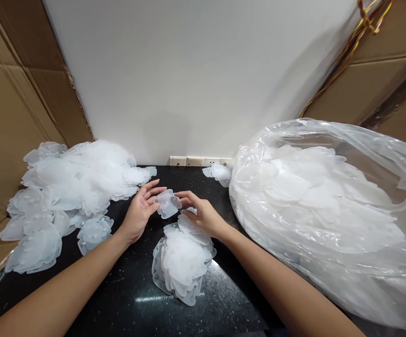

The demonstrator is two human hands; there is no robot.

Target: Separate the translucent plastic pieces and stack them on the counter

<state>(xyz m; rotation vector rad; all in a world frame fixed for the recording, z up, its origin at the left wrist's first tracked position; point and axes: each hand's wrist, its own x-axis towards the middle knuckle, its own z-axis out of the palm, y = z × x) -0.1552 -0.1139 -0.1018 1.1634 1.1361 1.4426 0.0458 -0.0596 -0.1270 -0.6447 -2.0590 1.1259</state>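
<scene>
A thin, translucent white plastic piece with a wavy outline and small holes [168, 204] is held above the dark counter. My left hand [140, 208] grips its left edge, thumb in front and fingers behind. My right hand [203, 214] is at the piece's right edge, index fingertip by its upper corner, with thumb and fingers apart. Whether that fingertip presses on it is hard to tell. Just below the hands lies a loose stack of similar plastic pieces [183, 262], its top end partly under my right hand.
A large heap of such pieces [83, 173] spreads on the left. On the right stands a clear plastic bag [259, 224] full of them. A few pieces [218, 172] lie by the wall sockets [195, 161]. Cardboard [9, 103] flanks both sides; twisted wires [346, 56] hang at right.
</scene>
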